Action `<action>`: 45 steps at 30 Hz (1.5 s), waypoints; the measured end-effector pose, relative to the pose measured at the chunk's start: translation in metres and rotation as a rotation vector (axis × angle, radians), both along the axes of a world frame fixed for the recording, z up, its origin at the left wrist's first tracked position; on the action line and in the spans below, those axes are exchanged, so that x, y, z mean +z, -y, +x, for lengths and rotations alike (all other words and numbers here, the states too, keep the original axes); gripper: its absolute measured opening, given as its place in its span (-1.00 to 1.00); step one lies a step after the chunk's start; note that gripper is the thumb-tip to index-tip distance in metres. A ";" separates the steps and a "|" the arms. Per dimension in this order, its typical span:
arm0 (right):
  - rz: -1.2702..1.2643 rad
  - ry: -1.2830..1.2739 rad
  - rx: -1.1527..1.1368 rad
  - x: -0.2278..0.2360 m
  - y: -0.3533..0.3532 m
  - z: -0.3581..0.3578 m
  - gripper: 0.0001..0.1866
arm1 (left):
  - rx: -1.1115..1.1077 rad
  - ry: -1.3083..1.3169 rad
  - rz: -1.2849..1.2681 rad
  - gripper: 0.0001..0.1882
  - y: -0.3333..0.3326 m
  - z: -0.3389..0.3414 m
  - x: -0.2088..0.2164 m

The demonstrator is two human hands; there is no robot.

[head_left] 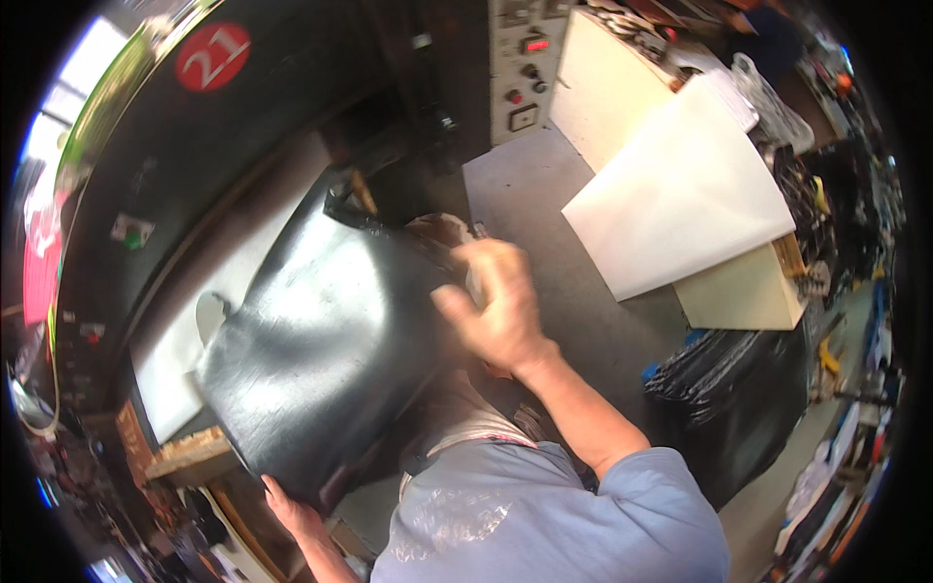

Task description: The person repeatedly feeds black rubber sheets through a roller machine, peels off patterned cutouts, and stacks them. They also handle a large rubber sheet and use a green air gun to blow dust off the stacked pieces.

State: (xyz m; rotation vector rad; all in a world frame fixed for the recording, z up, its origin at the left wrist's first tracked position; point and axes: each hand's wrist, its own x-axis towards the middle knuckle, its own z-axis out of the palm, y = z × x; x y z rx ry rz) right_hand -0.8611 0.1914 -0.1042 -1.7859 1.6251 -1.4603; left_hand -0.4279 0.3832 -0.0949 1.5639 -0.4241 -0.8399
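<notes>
A large glossy black sheet (301, 330), bent and shining in the light, slants before me. Its material is hard to tell, though it looks like leather or rubber. My left hand (293, 510) grips its lower edge, and some of the fingers are hidden by the sheet. Just off the sheet's right edge is my right hand (496, 306), raised and slightly blurred. Its thumb and fingers are apart, and I see nothing held in it. Behind the sheet lies a pale flat surface (277, 214) under the dark machine (330, 68).
A control panel (525, 87) with buttons and a red display stands ahead. On the right, a white sheet (690, 189) lies over a pale box-like stand (743, 291). Black plastic (729, 379) is heaped below it. A wooden edge (185, 454) borders the machine's near left end.
</notes>
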 end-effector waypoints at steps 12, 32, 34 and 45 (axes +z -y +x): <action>0.654 0.011 0.027 -0.048 -0.088 0.039 -0.62 | -0.278 0.024 -0.104 -0.75 0.012 0.080 0.025; 0.478 0.174 0.161 0.067 -0.041 0.379 -0.75 | -0.121 0.513 0.035 -0.69 0.101 0.417 0.051; 0.574 0.231 0.164 0.041 -0.069 0.375 -0.76 | -0.107 0.549 -0.082 -0.71 0.065 0.405 0.024; 0.222 -0.294 0.122 0.041 -0.033 0.324 -0.48 | -0.034 0.119 -0.185 -0.70 0.040 0.425 -0.007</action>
